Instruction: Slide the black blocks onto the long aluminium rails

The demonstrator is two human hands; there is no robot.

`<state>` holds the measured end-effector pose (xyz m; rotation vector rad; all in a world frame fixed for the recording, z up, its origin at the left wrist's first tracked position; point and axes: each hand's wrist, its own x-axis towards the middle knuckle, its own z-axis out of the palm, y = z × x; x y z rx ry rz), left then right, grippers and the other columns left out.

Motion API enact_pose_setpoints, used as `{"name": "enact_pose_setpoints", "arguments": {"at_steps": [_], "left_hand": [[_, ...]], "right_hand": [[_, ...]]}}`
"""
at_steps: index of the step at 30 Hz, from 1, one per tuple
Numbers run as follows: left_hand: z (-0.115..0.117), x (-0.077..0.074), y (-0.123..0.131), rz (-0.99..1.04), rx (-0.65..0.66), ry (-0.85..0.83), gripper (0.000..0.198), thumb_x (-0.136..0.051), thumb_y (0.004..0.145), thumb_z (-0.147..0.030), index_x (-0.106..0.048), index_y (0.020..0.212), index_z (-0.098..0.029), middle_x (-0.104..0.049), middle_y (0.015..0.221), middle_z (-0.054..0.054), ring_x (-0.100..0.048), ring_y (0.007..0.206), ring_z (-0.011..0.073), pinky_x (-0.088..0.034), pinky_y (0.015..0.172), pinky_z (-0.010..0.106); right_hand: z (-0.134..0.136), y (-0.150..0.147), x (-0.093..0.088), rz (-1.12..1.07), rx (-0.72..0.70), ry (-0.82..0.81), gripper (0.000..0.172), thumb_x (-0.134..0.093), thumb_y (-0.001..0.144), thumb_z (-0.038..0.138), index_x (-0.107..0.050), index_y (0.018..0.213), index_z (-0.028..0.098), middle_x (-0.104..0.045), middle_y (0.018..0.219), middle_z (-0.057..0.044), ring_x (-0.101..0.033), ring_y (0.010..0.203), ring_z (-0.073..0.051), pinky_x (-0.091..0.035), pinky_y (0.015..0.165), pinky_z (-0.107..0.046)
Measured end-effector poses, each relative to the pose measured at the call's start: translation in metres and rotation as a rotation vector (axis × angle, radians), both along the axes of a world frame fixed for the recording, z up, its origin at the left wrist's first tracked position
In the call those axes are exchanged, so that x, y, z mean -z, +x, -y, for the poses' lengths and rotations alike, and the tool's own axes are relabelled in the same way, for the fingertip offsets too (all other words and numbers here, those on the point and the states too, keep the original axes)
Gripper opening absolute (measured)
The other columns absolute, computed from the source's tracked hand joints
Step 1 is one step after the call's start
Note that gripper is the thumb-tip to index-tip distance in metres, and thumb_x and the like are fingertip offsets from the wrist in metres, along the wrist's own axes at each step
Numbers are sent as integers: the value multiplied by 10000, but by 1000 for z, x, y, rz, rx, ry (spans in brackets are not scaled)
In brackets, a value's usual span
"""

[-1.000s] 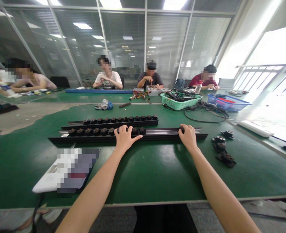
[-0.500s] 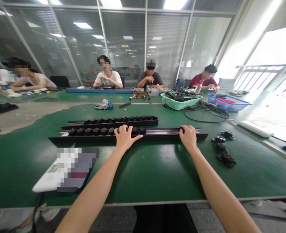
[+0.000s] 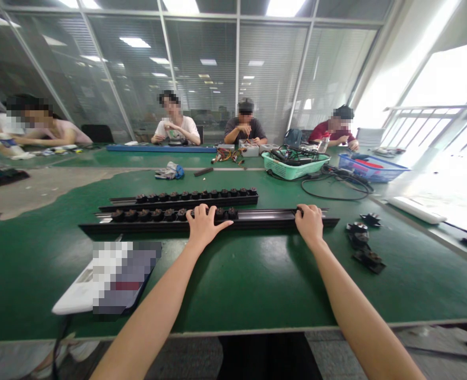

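A long black rail with a silvery channel lies crosswise in front of me. Several round black modules, which look like socket inserts, sit in its left and middle part. My left hand is draped over the rail among the modules, fingers spread and curled over it, thumb stretched right along its near side. Near the rail's right end, my right hand is closed on a small black module, mostly hidden by the fingers. Between the hands, a stretch of bare channel shows.
Behind lies a second rail with modules. Several loose modules lie to the right. A white device and a dark phone-like slab are at front left. Farther back are a green basket, a blue basket, cables and seated people.
My right hand has shifted very slightly to the right along the rail, still closed on the black module. The left hand has stayed in place.
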<state>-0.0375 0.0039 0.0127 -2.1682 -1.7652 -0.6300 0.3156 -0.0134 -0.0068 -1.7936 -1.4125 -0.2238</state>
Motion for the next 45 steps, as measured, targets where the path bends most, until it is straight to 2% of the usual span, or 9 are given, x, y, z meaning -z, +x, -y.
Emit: {"name": "enact_pose_setpoints", "arguments": {"at_steps": [25,38,42,45], "left_hand": [[0,-1,0,6,2,-9,800,-481,843,-827,-639,1320,-204,-541,1286,189,-453,1206,370,-277,1087,564],[0,0,0,-42,3,15,846,-414,855,-849,-629,1334,-186,-548,1279,195,-468,1195,370,-297,1077,570],[-1,1,-1,-53,1,26,845,-411,858,-847,-631,1331,-182,-550,1281,197,-468,1196,372,-305,1072,569],[-3,1,-1,-61,-7,22,832,-398,864,-846,-624,1338,-200,-553,1286,191,-468,1201,370,-312,1069,567]], "right_hand": [[3,2,-5,19,58,-70,410,-406,927,226,-728,1163,131,-610,1115,-203,-464,1110,-331,-443,906,-438],[0,6,-2,71,93,-106,378,-452,904,231,-705,1177,162,-608,1096,-171,-468,1083,-312,-437,879,-397],[-2,8,-2,65,86,-135,391,-466,902,240,-700,1206,167,-621,1130,-178,-482,1104,-322,-443,894,-410],[-5,9,-1,53,67,-128,394,-461,905,243,-699,1208,159,-642,1132,-184,-505,1115,-324,-431,968,-443]]}}
